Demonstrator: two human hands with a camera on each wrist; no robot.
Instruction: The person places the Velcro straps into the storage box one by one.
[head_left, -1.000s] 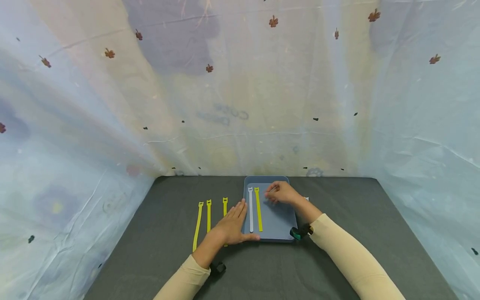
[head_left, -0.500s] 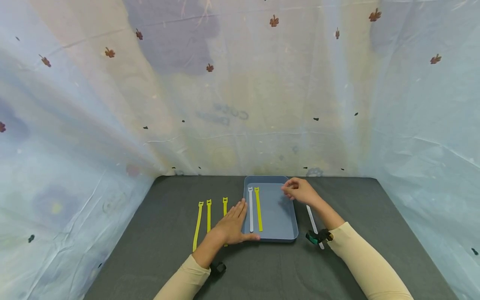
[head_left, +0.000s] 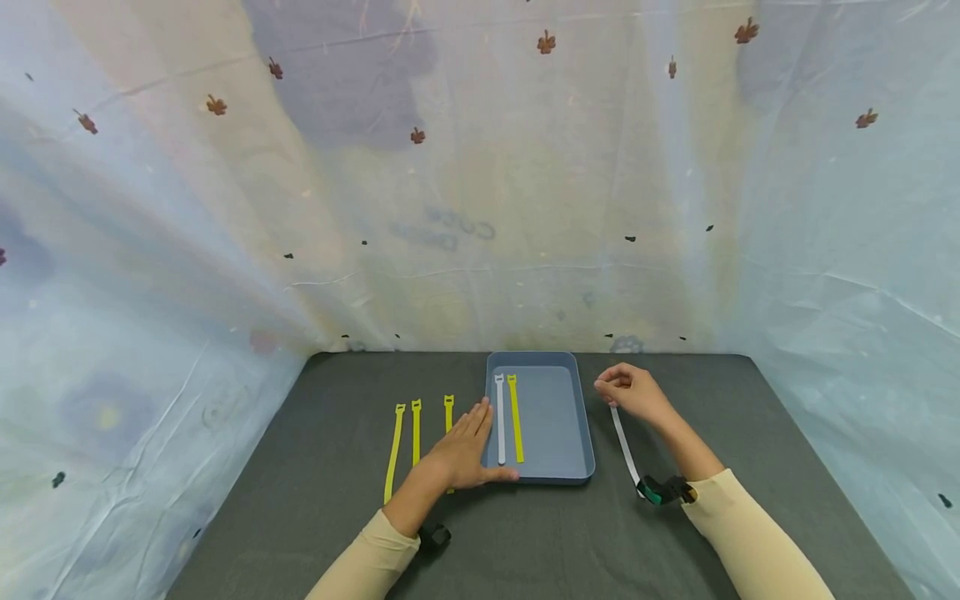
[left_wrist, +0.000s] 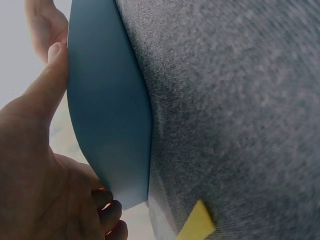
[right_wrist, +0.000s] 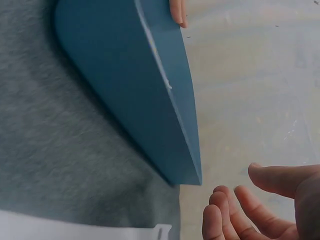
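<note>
The white cable strap (head_left: 625, 443) lies on the dark tabletop (head_left: 720, 417) to the right of the blue-grey tray (head_left: 555, 425), its long axis running toward the person, and the right hand (head_left: 636, 393), much the nearer, is poised over its far, slotted end, thumb and fingers parted (nothing between them). The left hand (head_left: 461, 450) rests straight-fingered against the tray's left side.

In the head view, my left grip (head_left: 459, 456) hides the middle of the yellow strap (head_left: 449, 412) at nine o'clock of the tray (head_left: 531, 359); my right grip (head_left: 634, 393) covers the upper end of the white strap (head_left: 623, 442), at three. My sleeves (head_left: 750, 533) run off the bottom edge toward seven and four. Backdrop lettering (head_left: 459, 225), toward eleven, is too blurred to read.
</note>
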